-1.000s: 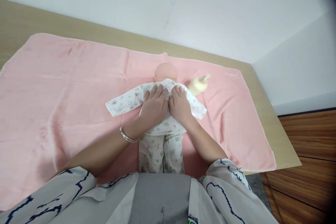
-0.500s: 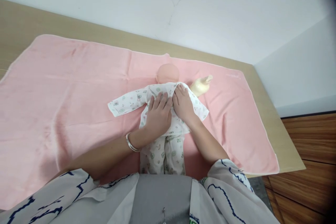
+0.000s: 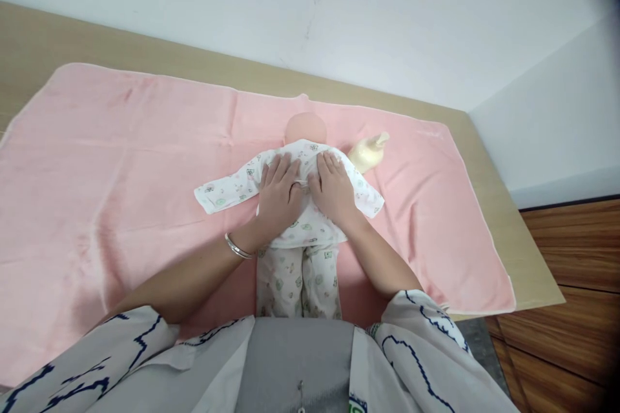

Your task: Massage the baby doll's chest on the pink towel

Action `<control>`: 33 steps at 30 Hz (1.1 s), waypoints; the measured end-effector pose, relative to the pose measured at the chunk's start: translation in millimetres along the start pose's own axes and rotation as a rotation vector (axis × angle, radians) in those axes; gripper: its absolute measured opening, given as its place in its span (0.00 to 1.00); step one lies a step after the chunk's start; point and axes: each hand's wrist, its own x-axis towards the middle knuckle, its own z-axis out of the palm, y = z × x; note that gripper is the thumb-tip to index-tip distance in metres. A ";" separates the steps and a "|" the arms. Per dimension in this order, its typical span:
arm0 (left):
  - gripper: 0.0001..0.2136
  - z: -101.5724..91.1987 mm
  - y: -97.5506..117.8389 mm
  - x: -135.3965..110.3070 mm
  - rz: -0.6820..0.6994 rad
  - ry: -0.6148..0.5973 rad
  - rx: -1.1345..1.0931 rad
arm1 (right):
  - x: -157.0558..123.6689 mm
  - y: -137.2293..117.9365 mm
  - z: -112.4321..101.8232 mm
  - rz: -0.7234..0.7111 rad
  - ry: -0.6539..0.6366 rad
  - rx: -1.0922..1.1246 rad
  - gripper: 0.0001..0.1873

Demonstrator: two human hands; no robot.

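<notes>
A baby doll (image 3: 305, 128) lies on a pink blanket, its bald head pointing away from me and no face showing. It wears a white patterned top (image 3: 304, 232) with both sleeves spread out, and matching trousers (image 3: 320, 281). My left hand (image 3: 279, 197), below a silver bangle, rests flat on the left part of the top's upper area, fingers stretched forward. Flat on the right part lies my right hand (image 3: 333, 190), its fingers extended too. Both thumbs point inward at a crease in the cloth. Neither hand grips anything.
Right of the doll's head, a cream-coloured bottle (image 3: 369, 153) lies on the pink blanket (image 3: 159, 135). The blanket covers much of a wooden table (image 3: 203, 58). A white wall (image 3: 217, 0) runs along the far edge, and brown wooden panelling (image 3: 576, 258) stands at the right.
My left hand has slid left and up over the top, away from my right hand. My right hand has shifted slightly, and more of the cloth between them shows.
</notes>
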 end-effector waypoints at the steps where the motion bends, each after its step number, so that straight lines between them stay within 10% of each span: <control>1: 0.26 -0.1 0.0 0.1 -0.001 0.000 0.001 | 3.2 3.0 3.0 0.004 0.002 0.010 0.32; 16: 0.24 -15.6 20.5 -10.4 0.117 -0.118 0.122 | 13.8 23.3 -5.4 -0.122 -0.136 0.064 0.35; 25: 0.26 -20.6 -16.4 36.8 -0.085 -0.190 0.076 | -32.1 -27.7 -5.7 -0.060 -0.061 -0.162 0.34; 33: 0.28 -18.3 25.4 -7.1 0.056 -0.164 0.241 | 1.6 1.9 -7.6 -0.001 -0.141 0.026 0.36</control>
